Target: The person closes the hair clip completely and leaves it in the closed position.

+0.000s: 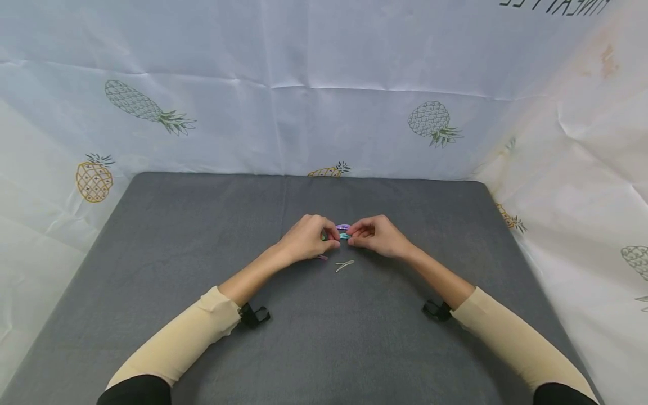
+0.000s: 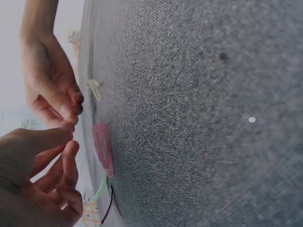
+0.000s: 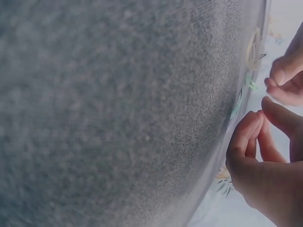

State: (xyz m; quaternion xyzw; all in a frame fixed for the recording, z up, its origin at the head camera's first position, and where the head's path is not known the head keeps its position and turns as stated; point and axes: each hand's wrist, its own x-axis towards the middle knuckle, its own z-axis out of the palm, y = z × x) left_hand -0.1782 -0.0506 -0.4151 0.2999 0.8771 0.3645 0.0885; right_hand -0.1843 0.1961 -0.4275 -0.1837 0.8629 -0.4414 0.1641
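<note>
**Left hand (image 1: 306, 238) and right hand (image 1: 382, 236) nearly meet above a grey, cloth-covered desk (image 1: 334, 337)**

Head view: the hands face each other with fingers bent. A slim purple metal hair clip (image 1: 343, 227) and a slim teal metal hair clip (image 1: 345, 236) show in the gap between them, the purple one farther back. Nearer the wearer lie a cream hair clip with two spread arms (image 1: 345, 265) and, mostly covered by the left hand, a pink teardrop-shaped hair clip (image 1: 323, 257).

Left wrist view: the pink clip, barely visible from above, shows its full tapered shape here, a thin light-green strip (image 2: 100, 188) beyond its narrow end. Both hands' fingertips are drawn in close to each other; I cannot tell whether either one grasps anything.

Right wrist view: the right hand's thumb and fingers come together, any held item hidden. The cream clip shows an elongated opening, and the pink clip is out of sight.
</note>
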